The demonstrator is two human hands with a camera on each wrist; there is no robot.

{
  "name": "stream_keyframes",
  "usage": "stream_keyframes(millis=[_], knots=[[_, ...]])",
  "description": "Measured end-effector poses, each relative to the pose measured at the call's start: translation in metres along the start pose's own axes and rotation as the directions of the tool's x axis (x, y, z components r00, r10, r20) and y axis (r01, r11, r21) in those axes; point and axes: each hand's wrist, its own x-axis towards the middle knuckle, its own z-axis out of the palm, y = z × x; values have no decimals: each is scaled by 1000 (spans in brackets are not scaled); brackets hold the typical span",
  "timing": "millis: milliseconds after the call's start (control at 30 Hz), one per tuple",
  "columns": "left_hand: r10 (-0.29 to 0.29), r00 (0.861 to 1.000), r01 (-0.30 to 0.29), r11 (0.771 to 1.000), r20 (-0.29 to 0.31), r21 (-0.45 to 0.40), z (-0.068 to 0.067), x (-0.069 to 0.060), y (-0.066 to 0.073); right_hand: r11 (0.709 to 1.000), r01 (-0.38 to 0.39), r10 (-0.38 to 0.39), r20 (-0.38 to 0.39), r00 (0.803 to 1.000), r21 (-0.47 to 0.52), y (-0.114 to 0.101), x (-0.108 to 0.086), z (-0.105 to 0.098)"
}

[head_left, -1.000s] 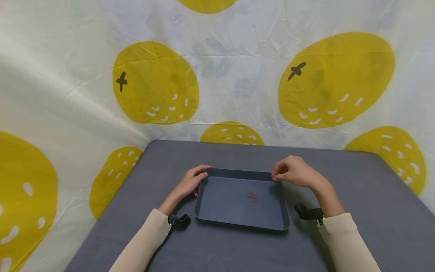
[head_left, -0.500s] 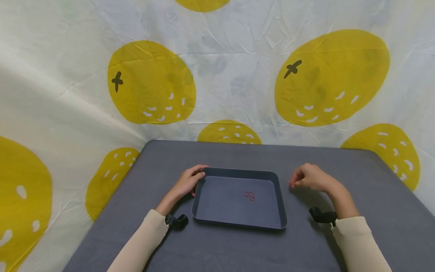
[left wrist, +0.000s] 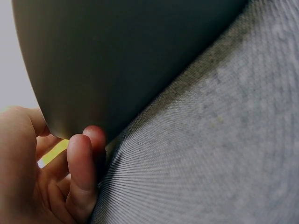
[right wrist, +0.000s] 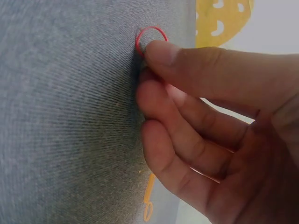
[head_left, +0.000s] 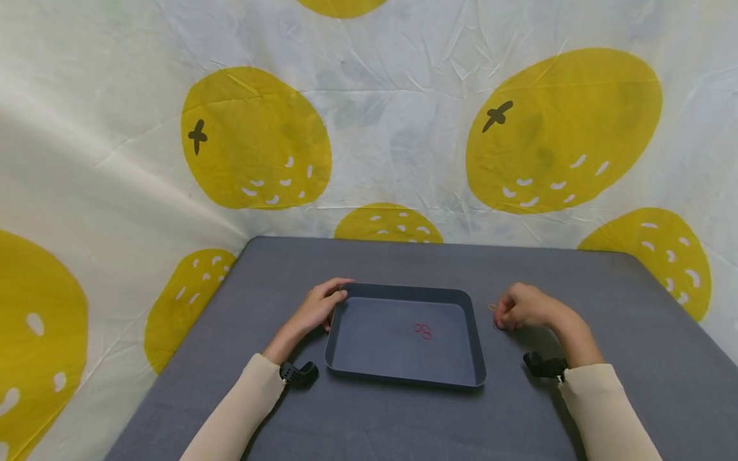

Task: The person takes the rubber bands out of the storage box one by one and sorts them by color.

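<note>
Thin red ring: partly hidden by the right hand. Dark grey rectangular tray: cut off at top, left wrist view.

Tray on table between hands, rings in tray right of centre, curtain behind table

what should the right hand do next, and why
Probably the right hand should release the red band onto the gray table: it pinches the band low beside the tray, whereas a second ago it was at the tray's corner.
</note>
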Motion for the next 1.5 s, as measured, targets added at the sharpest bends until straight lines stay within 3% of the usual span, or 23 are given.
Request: stream_keyframes(millis=[500, 733, 1000, 1500], knots=[[24, 1000, -24, 1000, 2, -1, 1, 1, 0, 1000, -26, 25, -51, 998, -16, 2, -1, -2], [22, 1000, -22, 1000, -2, -3, 1, 0, 1, 998, -3, -3, -83, 997, -68, 2, -2, -3], [24, 1000, -24, 1000, -6, -3, 1, -1, 0, 999, -6, 1, -105, 994, -51, -3, 0, -2], [6, 1000, -6, 1000, -8, 0, 1, -1, -1, 995, 64, -75, -141, 987, -80, -36, 0, -8]])
